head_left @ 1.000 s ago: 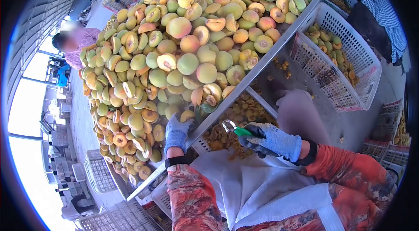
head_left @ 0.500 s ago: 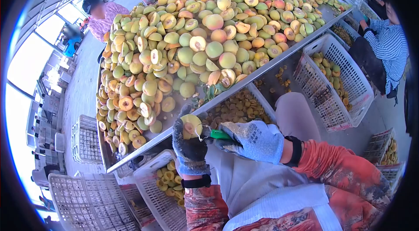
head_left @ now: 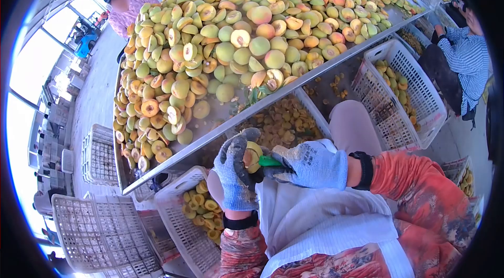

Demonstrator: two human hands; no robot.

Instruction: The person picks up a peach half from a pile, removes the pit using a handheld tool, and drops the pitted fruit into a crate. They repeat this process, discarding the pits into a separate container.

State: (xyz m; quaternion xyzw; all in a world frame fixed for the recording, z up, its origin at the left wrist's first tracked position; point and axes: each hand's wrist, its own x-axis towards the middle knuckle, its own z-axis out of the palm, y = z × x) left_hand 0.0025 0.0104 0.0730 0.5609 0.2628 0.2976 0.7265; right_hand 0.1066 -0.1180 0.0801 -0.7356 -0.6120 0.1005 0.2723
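Observation:
My left hand (head_left: 236, 170), in a blue and dark glove, is wrapped round a halved fruit (head_left: 253, 157), its cut face turned to the right. My right hand (head_left: 312, 165), gloved the same way, grips a green-handled tool (head_left: 270, 161); the tool's metal end is hidden at the fruit. Both hands are close together over the lap, in front of the metal table (head_left: 210, 135). A large heap of whole and halved fruit (head_left: 260, 45) covers much of that table.
Below the table edge is a crate of fruit pieces (head_left: 310, 100). Other crates stand at the lower left (head_left: 176, 194) and right (head_left: 428, 75), both holding fruit. Empty-looking crates (head_left: 100, 225) lie far left. One person (head_left: 128, 7) stands at the upper left, another (head_left: 464, 57) sits at the right.
Since one second ago, my left hand has come from the heap to the tool, now holding a fruit half. In the last half second the hands have closed in together and the tool's tip has become hidden.

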